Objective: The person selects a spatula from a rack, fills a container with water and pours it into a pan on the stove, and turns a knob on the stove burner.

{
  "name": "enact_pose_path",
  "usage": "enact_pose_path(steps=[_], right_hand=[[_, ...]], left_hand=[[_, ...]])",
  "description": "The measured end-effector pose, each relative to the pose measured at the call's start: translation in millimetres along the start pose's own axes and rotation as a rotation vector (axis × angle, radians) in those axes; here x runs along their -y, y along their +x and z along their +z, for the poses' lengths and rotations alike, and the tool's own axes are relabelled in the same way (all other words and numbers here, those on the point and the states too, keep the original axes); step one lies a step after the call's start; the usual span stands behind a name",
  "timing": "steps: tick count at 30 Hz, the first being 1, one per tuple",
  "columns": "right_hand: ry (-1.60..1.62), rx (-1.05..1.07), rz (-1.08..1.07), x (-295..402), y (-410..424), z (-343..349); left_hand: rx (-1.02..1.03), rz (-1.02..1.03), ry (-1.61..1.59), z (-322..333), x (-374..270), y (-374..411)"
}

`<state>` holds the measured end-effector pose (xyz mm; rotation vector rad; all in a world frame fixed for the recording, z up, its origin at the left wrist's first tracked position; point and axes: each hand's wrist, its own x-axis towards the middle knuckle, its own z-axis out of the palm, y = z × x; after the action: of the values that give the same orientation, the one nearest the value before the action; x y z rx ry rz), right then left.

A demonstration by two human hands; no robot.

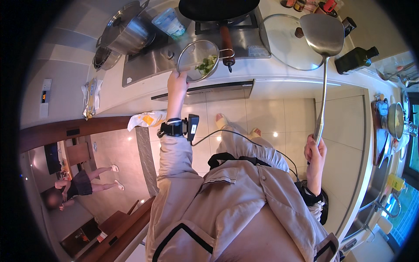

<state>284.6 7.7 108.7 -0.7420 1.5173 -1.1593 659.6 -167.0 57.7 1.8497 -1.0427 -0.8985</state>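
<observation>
My left hand (178, 82) grips a round metal-rimmed strainer (186, 52) at its near left side, over the front edge of the stove. Chopped green vegetables (207, 65) lie in the strainer. Its wire loop overlaps the wooden handle of a black wok (219, 8) in view; whether they touch I cannot tell. With my right hand (316, 149) I hold a metal wok spatula (322, 34) by the end of its long handle, its broad blade raised toward the counter. The blade looks bare. Most of the wok's inside is out of view.
On the steel gas stove (147, 70) stand a steel pot (127, 36) and a blue-white pouch (169, 23). A glass lid (281, 42) and dark green bottle (355, 60) are to the right. A cable hangs from my left wrist. Another person (80, 185) stands in the room at left.
</observation>
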Motion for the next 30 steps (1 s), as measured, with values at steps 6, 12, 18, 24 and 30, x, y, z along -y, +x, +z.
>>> enact_pose_path(steps=[6,12,18,24,30], right_hand=[[-0.002,0.010,-0.001,-6.2,-4.7,-4.4],[-0.017,0.017,0.015,-6.0,-6.3,-3.4],[-0.023,0.026,-0.002,-6.6,-4.3,-3.7],[-0.011,0.030,0.015,-8.0,-3.5,0.2],[-0.015,0.022,0.011,-6.2,-3.5,5.1]], left_hand=[[-0.010,0.036,-0.003,-1.5,-11.7,-15.6],[0.028,0.053,-0.025,-15.2,-9.2,-19.9],[0.044,-0.035,-0.055,-21.3,3.0,-23.3],[-0.017,-0.028,0.004,-24.8,13.3,-26.2],[-0.058,0.002,0.062,-28.0,16.1,-26.9]])
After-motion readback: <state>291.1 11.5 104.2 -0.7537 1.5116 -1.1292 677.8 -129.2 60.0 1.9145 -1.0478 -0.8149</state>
